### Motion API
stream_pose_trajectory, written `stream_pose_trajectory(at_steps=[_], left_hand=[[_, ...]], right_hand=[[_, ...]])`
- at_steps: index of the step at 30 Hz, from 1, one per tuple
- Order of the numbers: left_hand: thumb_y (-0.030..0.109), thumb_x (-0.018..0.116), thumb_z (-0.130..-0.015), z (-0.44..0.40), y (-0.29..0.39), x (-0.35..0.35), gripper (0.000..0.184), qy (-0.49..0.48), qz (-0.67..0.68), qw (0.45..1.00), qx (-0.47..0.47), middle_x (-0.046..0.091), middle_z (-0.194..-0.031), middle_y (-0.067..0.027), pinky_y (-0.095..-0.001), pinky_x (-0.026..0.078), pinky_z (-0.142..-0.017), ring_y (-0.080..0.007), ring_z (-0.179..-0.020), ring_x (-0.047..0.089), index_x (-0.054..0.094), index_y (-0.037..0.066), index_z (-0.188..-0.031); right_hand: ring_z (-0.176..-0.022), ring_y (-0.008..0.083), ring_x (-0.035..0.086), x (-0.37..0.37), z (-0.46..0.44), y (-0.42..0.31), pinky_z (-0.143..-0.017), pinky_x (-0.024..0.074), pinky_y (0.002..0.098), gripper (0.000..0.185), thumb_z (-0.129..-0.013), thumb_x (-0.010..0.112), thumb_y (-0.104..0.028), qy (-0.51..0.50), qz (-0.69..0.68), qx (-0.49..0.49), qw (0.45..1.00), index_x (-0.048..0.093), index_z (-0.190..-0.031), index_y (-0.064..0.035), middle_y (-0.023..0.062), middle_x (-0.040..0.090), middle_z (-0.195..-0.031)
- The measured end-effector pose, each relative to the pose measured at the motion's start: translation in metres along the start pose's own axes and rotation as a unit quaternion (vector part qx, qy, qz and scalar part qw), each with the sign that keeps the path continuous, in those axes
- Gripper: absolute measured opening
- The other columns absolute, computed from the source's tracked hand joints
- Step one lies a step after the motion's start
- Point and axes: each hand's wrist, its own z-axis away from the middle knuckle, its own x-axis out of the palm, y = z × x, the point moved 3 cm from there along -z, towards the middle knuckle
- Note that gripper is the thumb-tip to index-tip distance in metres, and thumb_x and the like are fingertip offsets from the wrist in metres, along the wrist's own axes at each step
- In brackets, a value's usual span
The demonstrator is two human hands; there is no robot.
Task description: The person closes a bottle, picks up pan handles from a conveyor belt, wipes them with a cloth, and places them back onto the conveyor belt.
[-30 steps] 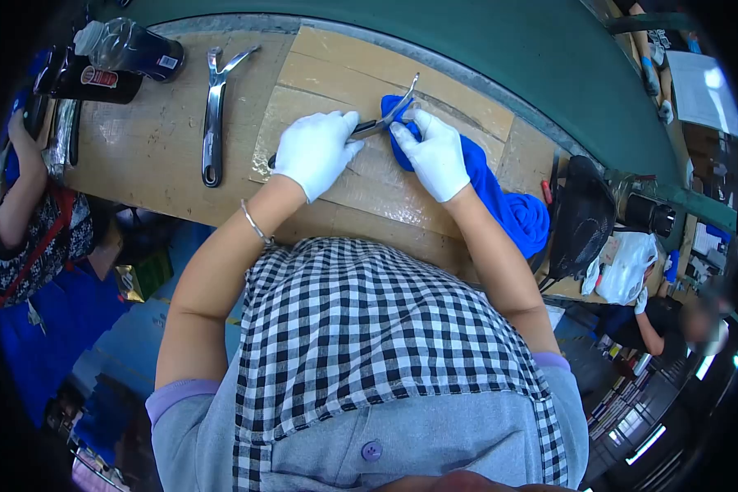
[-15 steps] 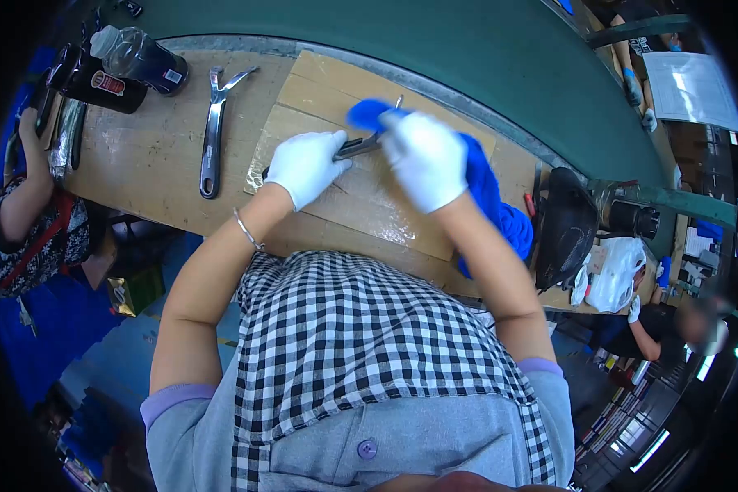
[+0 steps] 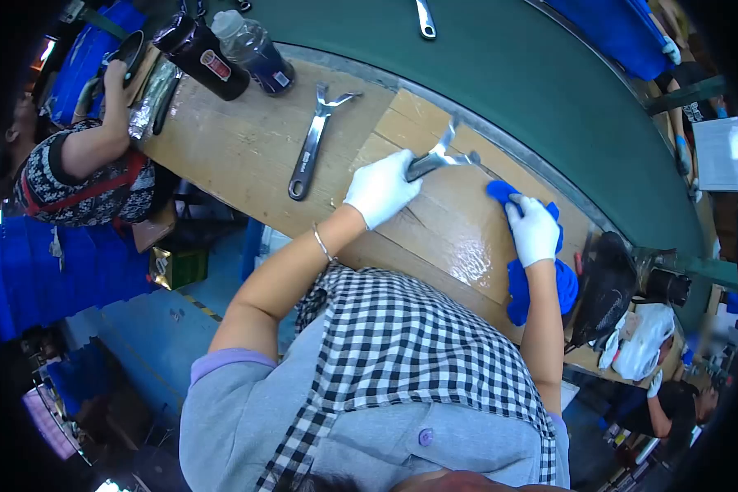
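My left hand (image 3: 381,193), in a white glove, is closed around the grip of a metal handle with a forked end (image 3: 444,156). The forked end points away from me over the cardboard, and most of the grip is hidden in the glove. My right hand (image 3: 535,232), also gloved in white, grips a blue cloth (image 3: 564,287) at the right side of the cardboard (image 3: 443,213). The cloth lies bunched under and around that hand. To the left on the table rests a second handle (image 3: 310,152) of the same forked shape, apart from both hands.
A dark bottle (image 3: 209,61) and a clear-topped bottle (image 3: 258,57) stand at the back left. Beyond the table runs a green belt (image 3: 500,74) carrying another handle (image 3: 425,20). A black bag (image 3: 603,287) lies at right. A co-worker (image 3: 90,164) holds a pan at left.
My right hand has gone from the forked end to the right with the blue cloth. The held handle's fork now shows uncovered. The view has turned, shifting the scene rightward.
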Motion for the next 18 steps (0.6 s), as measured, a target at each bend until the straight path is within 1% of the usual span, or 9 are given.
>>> stream_pose_trajectory(at_steps=[2,3,5,6,9,11,12,17,18], left_hand=[[0.027,0.061,-0.086,0.006,-0.003,-0.019,0.026,0.072,0.064,0.993,-0.072,0.066,-0.095,-0.0188,-0.0458,0.051,-0.081,-0.0396,-0.091,0.064,0.062,0.007,-0.102],[0.027,0.061,-0.086,0.006,-0.011,-0.021,0.026,0.073,0.060,0.993,-0.072,0.066,-0.095,-0.0188,-0.0458,0.051,-0.081,-0.0396,-0.091,0.064,0.062,0.007,-0.102],[0.024,0.066,-0.083,0.007,-0.038,-0.027,0.032,0.157,0.056,0.980,-0.111,0.067,-0.101,-0.0207,-0.0419,0.051,-0.081,-0.0392,-0.093,0.064,0.061,0.002,-0.106],[0.022,0.066,-0.082,0.007,-0.042,-0.034,0.031,0.183,0.021,0.978,-0.097,0.066,-0.101,-0.0200,-0.0428,0.051,-0.081,-0.0390,-0.093,0.064,0.061,0.001,-0.105],[0.024,0.061,-0.085,0.007,-0.052,-0.047,0.028,0.201,-0.027,0.969,-0.142,0.059,-0.109,-0.0206,-0.0501,0.052,-0.081,-0.0417,-0.094,0.063,0.060,0.003,-0.103],[0.025,0.061,-0.085,0.007,-0.051,-0.056,0.029,0.222,-0.105,0.952,-0.180,0.055,-0.113,-0.0189,-0.0498,0.052,-0.081,-0.0414,-0.095,0.063,0.060,0.002,-0.102],[0.025,0.061,-0.084,0.009,-0.045,-0.065,0.028,0.232,-0.109,0.949,-0.181,0.056,-0.110,-0.0184,-0.0492,0.052,-0.082,-0.0407,-0.097,0.062,0.060,0.002,-0.101],[0.036,0.072,-0.082,0.008,-0.070,-0.070,0.041,0.233,-0.175,0.930,-0.225,0.055,-0.111,-0.0182,-0.0489,0.051,-0.086,-0.0367,-0.107,0.057,0.062,-0.001,-0.095],[0.035,0.073,-0.081,0.007,-0.084,-0.064,0.041,0.247,-0.210,0.925,-0.198,0.056,-0.112,-0.0187,-0.0487,0.050,-0.087,-0.0379,-0.108,0.057,0.062,-0.001,-0.096]], right_hand=[[-0.081,0.0299,0.067,0.007,0.010,-0.005,-0.070,0.0530,0.0414,0.020,-0.089,0.064,-0.028,0.044,0.023,-0.016,0.999,0.071,-0.101,-0.0139,0.0101,0.069,-0.089],[-0.081,0.0299,0.067,0.008,0.009,-0.007,-0.070,0.0530,0.0414,0.020,-0.089,0.064,-0.028,0.045,0.019,-0.016,0.999,0.071,-0.101,-0.0139,0.0101,0.069,-0.089],[-0.079,0.0297,0.066,0.010,0.010,-0.009,-0.069,0.0527,0.0422,0.019,-0.089,0.064,-0.028,0.052,0.040,-0.009,0.998,0.071,-0.100,-0.0144,0.0098,0.068,-0.087],[-0.078,0.0298,0.066,0.010,0.008,-0.009,-0.069,0.0528,0.0419,0.019,-0.089,0.064,-0.027,0.055,0.033,-0.007,0.998,0.071,-0.100,-0.0142,0.0098,0.068,-0.087],[-0.078,0.0299,0.066,0.010,0.007,-0.009,-0.069,0.0527,0.0419,0.019,-0.089,0.064,-0.027,0.057,0.033,-0.009,0.998,0.071,-0.100,-0.0130,0.0102,0.068,-0.087],[-0.077,0.0300,0.066,0.011,0.008,-0.010,-0.069,0.0527,0.0420,0.019,-0.089,0.064,-0.026,0.065,0.018,-0.019,0.998,0.071,-0.100,-0.0124,0.0103,0.068,-0.086],[-0.077,0.0301,0.066,0.009,0.009,-0.010,-0.068,0.0526,0.0420,0.019,-0.088,0.064,-0.026,0.074,0.007,-0.030,0.997,0.070,-0.100,-0.0119,0.0105,0.068,-0.085],[-0.074,0.0275,0.063,0.010,0.011,-0.008,-0.063,0.0504,0.0428,0.015,-0.087,0.065,-0.025,0.075,0.025,-0.026,0.996,0.068,-0.093,-0.0128,0.0087,0.064,-0.079],[-0.074,0.0267,0.062,0.010,0.011,-0.010,-0.062,0.0502,0.0421,0.014,-0.086,0.065,-0.026,0.077,0.029,-0.022,0.996,0.067,-0.092,-0.0129,0.0077,0.062,-0.077]])
